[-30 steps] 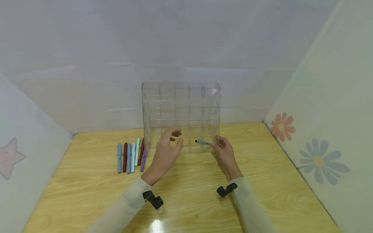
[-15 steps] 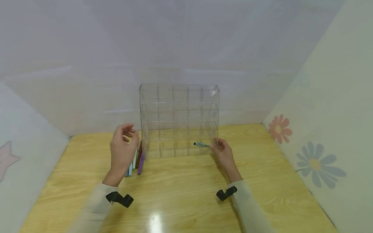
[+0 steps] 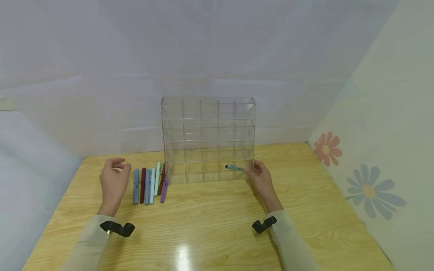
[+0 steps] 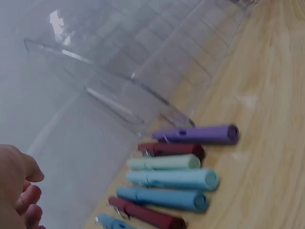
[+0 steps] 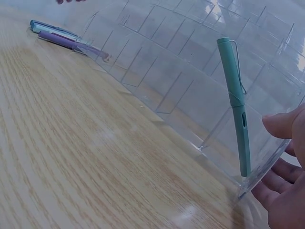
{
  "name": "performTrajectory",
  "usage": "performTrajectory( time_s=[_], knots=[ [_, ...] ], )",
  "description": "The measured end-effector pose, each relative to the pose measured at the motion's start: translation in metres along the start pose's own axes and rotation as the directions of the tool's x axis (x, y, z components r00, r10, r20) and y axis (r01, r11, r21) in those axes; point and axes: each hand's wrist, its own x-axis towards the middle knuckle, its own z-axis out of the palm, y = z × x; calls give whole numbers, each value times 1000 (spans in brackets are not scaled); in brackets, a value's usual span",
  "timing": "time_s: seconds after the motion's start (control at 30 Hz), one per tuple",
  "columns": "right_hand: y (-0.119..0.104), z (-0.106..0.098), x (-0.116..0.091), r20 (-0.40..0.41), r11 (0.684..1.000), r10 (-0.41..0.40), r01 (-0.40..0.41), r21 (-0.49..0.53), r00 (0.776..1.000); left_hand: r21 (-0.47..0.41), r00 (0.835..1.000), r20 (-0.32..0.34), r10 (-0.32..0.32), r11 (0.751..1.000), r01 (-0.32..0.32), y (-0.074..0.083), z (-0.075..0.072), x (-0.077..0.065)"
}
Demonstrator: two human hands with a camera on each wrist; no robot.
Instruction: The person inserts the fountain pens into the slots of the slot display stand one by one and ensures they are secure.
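Observation:
A clear, tiered acrylic organizer with rows of compartments stands upright at the table's back. My right hand holds its lower right side, thumb in front and the other fingers outside the side wall. A teal pen with a wire clip leans in the bottom right compartment, close to that thumb but apart from it. Left of the row of pens, my left hand hovers with loosely bent fingers and holds nothing. That row includes a purple pen, a pale green pen, and several blue and dark red ones.
The wood-grain table runs up to a pale sheet behind the organizer. A side panel with printed flowers borders the right. The purple pen lies against the organizer's left front corner.
My left hand has moved left from in front of the organizer, passing over the pens to their far left side. The right hand and the teal pen have stayed in place.

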Motion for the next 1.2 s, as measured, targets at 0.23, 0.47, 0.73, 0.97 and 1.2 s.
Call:
performTrajectory(
  time_s=[0.23,0.47,0.73,0.97,1.2],
  knots=[
    [2,2,-2,-4,1000,9,-9,-26,1000,132,984,151,-95,988,75,-31,-1,4],
    [-1,5,-3,1,1000,12,-12,-16,1000,147,966,239,-99,987,65,-43,3,7],
    [-1,3,0,-1,1000,9,-9,-22,1000,168,963,259,-76,985,33,-43,8,8],
    [-2,2,0,-8,999,25,-25,-25,1000,185,961,265,-83,982,33,-46,12,8],
    [1,2,1,-18,999,33,-34,-23,999,186,955,290,-60,982,5,-48,12,11]
  ],
)
